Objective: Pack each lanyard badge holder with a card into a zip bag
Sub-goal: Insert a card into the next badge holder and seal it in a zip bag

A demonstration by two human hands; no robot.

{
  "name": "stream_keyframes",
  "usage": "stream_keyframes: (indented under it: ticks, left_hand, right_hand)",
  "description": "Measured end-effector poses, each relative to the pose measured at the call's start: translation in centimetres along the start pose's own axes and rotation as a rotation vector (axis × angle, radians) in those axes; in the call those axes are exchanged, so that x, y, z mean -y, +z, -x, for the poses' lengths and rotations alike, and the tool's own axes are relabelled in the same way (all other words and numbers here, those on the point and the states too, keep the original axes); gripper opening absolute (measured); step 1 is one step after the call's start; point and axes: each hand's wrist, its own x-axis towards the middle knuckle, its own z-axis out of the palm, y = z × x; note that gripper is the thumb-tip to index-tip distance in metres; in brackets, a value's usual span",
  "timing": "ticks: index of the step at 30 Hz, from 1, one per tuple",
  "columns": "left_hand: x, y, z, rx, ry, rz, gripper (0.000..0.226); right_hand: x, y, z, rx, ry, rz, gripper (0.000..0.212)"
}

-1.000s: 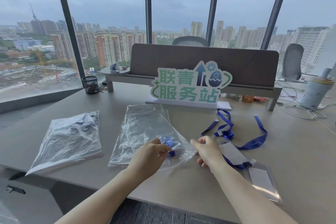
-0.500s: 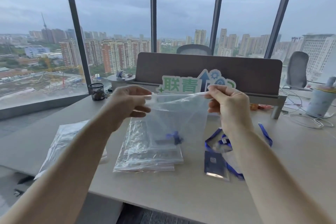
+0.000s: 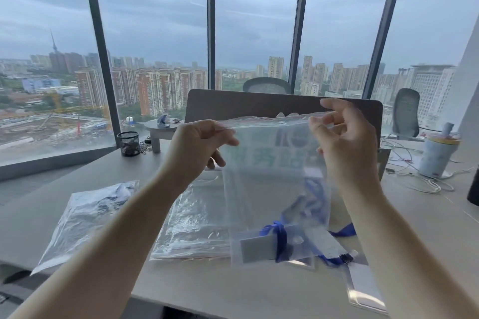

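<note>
While pinched above, badge holder (image 3: 261, 247) low in bag (image 3: 272, 189).

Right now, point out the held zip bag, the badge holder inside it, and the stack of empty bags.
held zip bag (image 3: 261, 184): head view, clear front panel below the zip strip.
badge holder (image 3: 256, 247): head view, grey card face at the bag's bottom.
stack of empty bags (image 3: 197, 223): head view, top sheet's middle, on the desk.

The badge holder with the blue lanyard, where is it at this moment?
In the head view it lies at the bottom of the clear zip bag, low and right of centre, which both hands hold up above the desk; the badge holder hangs just right of the bag stack.
</note>
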Motion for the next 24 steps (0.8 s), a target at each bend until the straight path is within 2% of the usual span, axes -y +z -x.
stream_keyframes:
  ticks: [2,4,5,8,13,16,19,24]
  left_hand:
    - [-0.8,1.3,0.3,0.024,0.046,-0.039,0.012]
    - [-1.5,2.4,0.5,0.051,0.077,-0.046,0.010]
    - [-1.7,2.8,0.5,0.067,0.081,-0.039,0.011]
    - [-2.1,3.3,0.6,0.100,0.075,-0.047,0.015]
    - [-2.7,3.1,0.7,0.108,0.089,-0.049,0.015]
    - [-2.9,2.8,0.7,0.097,0.088,-0.063,0.015]
    - [-2.9,2.5,0.8,0.089,0.084,-0.067,0.012]
    - [-2.6,2.3,0.7,0.077,0.086,-0.029,0.012]
  right_hand:
    - [1.6,0.2,0.7,0.138,-0.264,0.236,0.035]
    - [2.5,0.6,0.6,0.330,-0.330,0.382,0.047]
    - [2.7,0.8,0.4,0.383,-0.316,0.435,0.046]
    - [2.9,0.8,-0.5,0.411,-0.241,0.491,0.023]
    - [3.8,0.6,-1.6,0.539,-0.116,0.425,0.044]
    - [4.2,0.9,-1.9,0.613,-0.095,0.424,0.036]
    - [4.2,1.3,-1.9,0.640,-0.126,0.395,0.015]
    - [4.4,1.9,-1.4,0.664,-0.153,0.356,0.015]
